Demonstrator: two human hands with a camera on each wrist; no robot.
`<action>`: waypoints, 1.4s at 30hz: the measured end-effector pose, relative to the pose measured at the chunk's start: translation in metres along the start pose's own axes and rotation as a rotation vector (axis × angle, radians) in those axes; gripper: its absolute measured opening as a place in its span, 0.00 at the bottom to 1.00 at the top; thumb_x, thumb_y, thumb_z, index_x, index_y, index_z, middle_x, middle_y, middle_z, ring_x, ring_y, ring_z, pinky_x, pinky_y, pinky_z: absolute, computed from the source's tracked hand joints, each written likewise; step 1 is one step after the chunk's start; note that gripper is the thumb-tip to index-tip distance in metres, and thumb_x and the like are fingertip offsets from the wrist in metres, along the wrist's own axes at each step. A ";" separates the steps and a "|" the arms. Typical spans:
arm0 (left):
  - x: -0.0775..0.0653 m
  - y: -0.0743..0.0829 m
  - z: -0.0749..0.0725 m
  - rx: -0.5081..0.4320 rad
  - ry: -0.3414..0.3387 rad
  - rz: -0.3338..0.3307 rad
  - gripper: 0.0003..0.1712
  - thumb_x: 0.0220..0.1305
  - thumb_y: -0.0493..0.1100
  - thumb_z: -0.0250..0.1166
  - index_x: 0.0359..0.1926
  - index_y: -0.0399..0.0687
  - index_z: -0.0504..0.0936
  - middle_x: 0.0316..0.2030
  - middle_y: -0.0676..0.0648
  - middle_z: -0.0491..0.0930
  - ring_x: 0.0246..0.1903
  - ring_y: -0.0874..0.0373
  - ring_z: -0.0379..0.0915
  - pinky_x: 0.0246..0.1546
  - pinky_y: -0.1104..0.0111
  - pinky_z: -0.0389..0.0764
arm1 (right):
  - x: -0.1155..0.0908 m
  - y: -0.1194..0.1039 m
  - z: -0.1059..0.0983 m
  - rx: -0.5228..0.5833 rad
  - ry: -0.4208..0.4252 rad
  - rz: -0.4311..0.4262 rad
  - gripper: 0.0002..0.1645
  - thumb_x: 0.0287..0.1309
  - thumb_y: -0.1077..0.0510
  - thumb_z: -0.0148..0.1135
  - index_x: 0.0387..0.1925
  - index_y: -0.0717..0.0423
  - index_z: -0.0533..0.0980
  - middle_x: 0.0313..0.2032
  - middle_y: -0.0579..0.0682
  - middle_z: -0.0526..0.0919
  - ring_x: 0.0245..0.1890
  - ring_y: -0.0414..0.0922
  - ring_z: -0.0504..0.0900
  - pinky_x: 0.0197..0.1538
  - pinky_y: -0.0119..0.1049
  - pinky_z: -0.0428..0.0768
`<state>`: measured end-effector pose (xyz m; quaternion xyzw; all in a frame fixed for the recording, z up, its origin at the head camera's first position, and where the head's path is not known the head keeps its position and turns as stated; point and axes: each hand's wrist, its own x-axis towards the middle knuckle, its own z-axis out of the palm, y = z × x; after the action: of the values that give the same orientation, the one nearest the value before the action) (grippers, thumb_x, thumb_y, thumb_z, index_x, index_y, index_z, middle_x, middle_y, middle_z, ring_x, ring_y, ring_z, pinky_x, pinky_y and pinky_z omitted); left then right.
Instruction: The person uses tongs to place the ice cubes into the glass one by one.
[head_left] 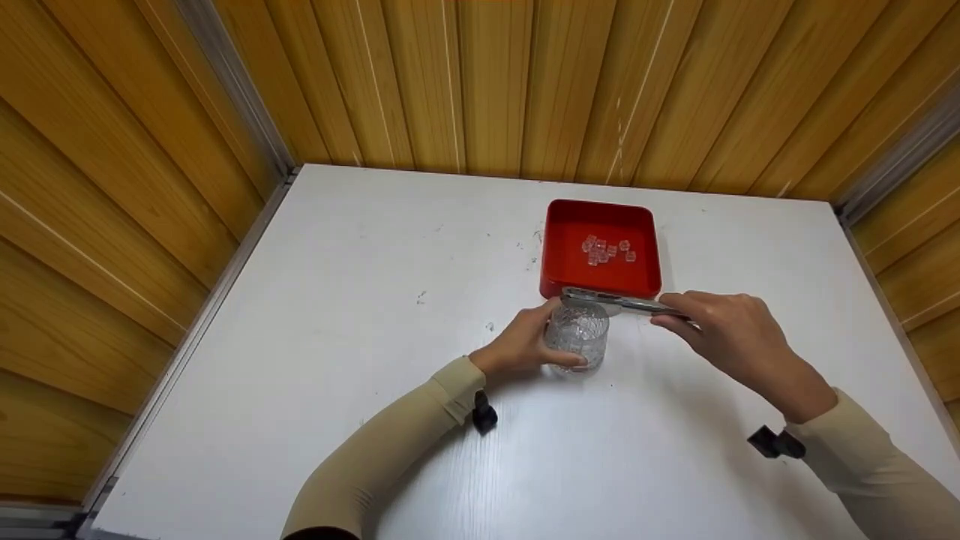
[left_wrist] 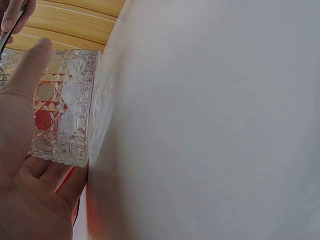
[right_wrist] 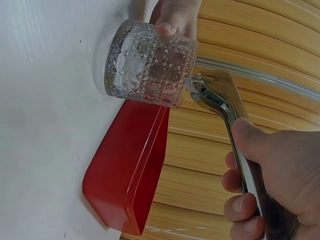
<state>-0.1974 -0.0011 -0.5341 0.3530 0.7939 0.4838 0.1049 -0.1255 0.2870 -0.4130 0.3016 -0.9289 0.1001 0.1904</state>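
A clear cut-pattern glass point(head_left: 587, 334) stands upright on the white table. My left hand point(head_left: 525, 343) holds it from the left, thumb on the near side and fingers round the far side. My right hand point(head_left: 731, 330) grips a pair of metal tongs point(head_left: 637, 303), fingers curled round the handles. The head of the tongs point(right_wrist: 212, 100) is at the mouth of the glass point(right_wrist: 150, 65). A small clear piece seems to show between the tong tips, too unclear to be sure. Behind the glass, a red tray point(head_left: 551, 259) holds several small clear cubes point(head_left: 598, 250).
The white table point(head_left: 337, 315) stretches left and right of the hands, with small dark marks on its top. Wood-look panels point(head_left: 495, 90) stand along its back and sides. A black wrist mount point(head_left: 484, 412) is strapped to the left sleeve, another point(head_left: 776, 442) to the right.
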 end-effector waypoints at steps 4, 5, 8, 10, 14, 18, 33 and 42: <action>-0.001 0.000 0.000 -0.005 -0.001 0.012 0.52 0.51 0.54 0.82 0.72 0.55 0.65 0.56 0.51 0.82 0.54 0.64 0.77 0.58 0.72 0.76 | 0.000 0.000 0.001 -0.003 -0.014 0.002 0.17 0.51 0.55 0.80 0.43 0.52 0.85 0.32 0.48 0.90 0.19 0.39 0.77 0.21 0.31 0.73; -0.001 0.000 0.000 -0.005 -0.002 0.012 0.52 0.51 0.55 0.82 0.73 0.55 0.65 0.56 0.51 0.82 0.54 0.64 0.77 0.58 0.72 0.76 | 0.000 0.000 0.001 -0.002 -0.017 0.004 0.17 0.51 0.55 0.80 0.43 0.51 0.85 0.31 0.48 0.90 0.18 0.38 0.76 0.21 0.31 0.72; -0.001 0.000 0.000 -0.008 0.000 0.006 0.53 0.51 0.55 0.82 0.73 0.55 0.64 0.56 0.52 0.82 0.53 0.64 0.77 0.57 0.72 0.76 | 0.000 -0.001 0.002 -0.004 -0.026 0.010 0.18 0.51 0.55 0.81 0.43 0.51 0.85 0.31 0.47 0.90 0.18 0.37 0.73 0.21 0.30 0.71; -0.001 0.000 0.000 -0.013 -0.002 -0.001 0.53 0.52 0.56 0.82 0.74 0.56 0.64 0.56 0.52 0.82 0.53 0.64 0.77 0.57 0.71 0.76 | 0.001 -0.001 0.002 -0.006 -0.030 0.014 0.18 0.51 0.55 0.81 0.43 0.51 0.85 0.31 0.47 0.90 0.18 0.37 0.73 0.21 0.30 0.71; -0.001 0.000 0.001 -0.022 -0.006 -0.009 0.52 0.52 0.55 0.82 0.74 0.57 0.64 0.55 0.53 0.82 0.53 0.64 0.77 0.57 0.71 0.76 | 0.001 -0.002 0.002 -0.008 -0.035 0.018 0.18 0.51 0.55 0.80 0.44 0.51 0.85 0.33 0.48 0.90 0.18 0.38 0.75 0.21 0.30 0.72; -0.001 0.000 0.000 -0.031 -0.005 -0.019 0.52 0.52 0.55 0.82 0.73 0.58 0.64 0.55 0.54 0.82 0.53 0.64 0.78 0.57 0.71 0.76 | 0.000 0.000 0.002 -0.006 -0.037 0.013 0.18 0.52 0.54 0.80 0.45 0.51 0.85 0.34 0.48 0.90 0.19 0.39 0.77 0.22 0.30 0.73; -0.001 0.000 0.000 -0.020 -0.002 0.013 0.52 0.52 0.54 0.82 0.74 0.55 0.63 0.57 0.52 0.81 0.53 0.64 0.77 0.57 0.72 0.76 | 0.003 0.004 0.005 -0.004 -0.037 0.008 0.17 0.53 0.53 0.79 0.44 0.51 0.85 0.32 0.47 0.90 0.19 0.39 0.77 0.21 0.31 0.70; -0.002 0.001 0.000 0.000 -0.004 -0.011 0.51 0.52 0.56 0.82 0.72 0.55 0.65 0.56 0.51 0.82 0.53 0.63 0.77 0.57 0.72 0.76 | 0.010 0.007 0.000 -0.009 -0.036 0.005 0.18 0.52 0.54 0.80 0.45 0.51 0.85 0.31 0.48 0.90 0.17 0.38 0.74 0.19 0.30 0.68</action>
<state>-0.1957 -0.0020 -0.5333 0.3497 0.7955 0.4826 0.1091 -0.1369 0.2872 -0.4095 0.3000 -0.9334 0.0912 0.1746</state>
